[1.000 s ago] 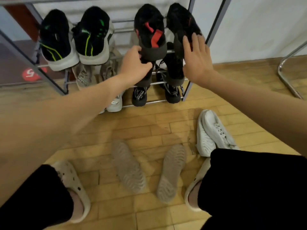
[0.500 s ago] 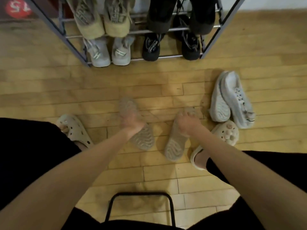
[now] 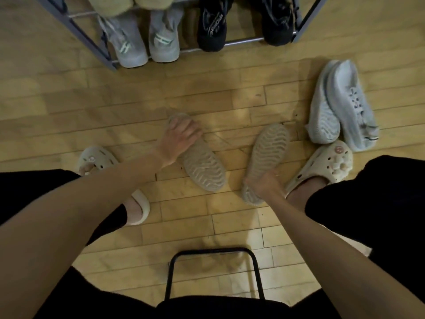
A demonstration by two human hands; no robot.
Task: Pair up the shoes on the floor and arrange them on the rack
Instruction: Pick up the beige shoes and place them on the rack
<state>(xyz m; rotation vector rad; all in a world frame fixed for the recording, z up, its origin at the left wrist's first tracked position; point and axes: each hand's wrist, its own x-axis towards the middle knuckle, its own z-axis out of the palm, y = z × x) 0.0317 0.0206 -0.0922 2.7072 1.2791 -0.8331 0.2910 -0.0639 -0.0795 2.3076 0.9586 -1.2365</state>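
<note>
Two beige shoes lie sole-up on the wooden floor. My left hand (image 3: 180, 137) grips the far end of the left beige shoe (image 3: 203, 170). My right hand (image 3: 264, 184) grips the near end of the right beige shoe (image 3: 268, 149). A pair of white sneakers (image 3: 340, 104) lies on its side at the right, one against the other. The grey shoe rack (image 3: 92, 41) at the top holds grey sneakers (image 3: 142, 44) and black shoes (image 3: 212, 26) on its lowest bar.
I wear cream clogs, the left clog (image 3: 99, 158) and the right clog (image 3: 326, 164), either side of the beige shoes. A black metal frame (image 3: 213, 254) stands between my knees at the bottom. Beige shoes (image 3: 128, 4) sit on a higher shelf.
Both hands left the black shoes on the upper shelf and came down to the floor. They now grip the two beige shoes; the right hand slid to its shoe's near end.
</note>
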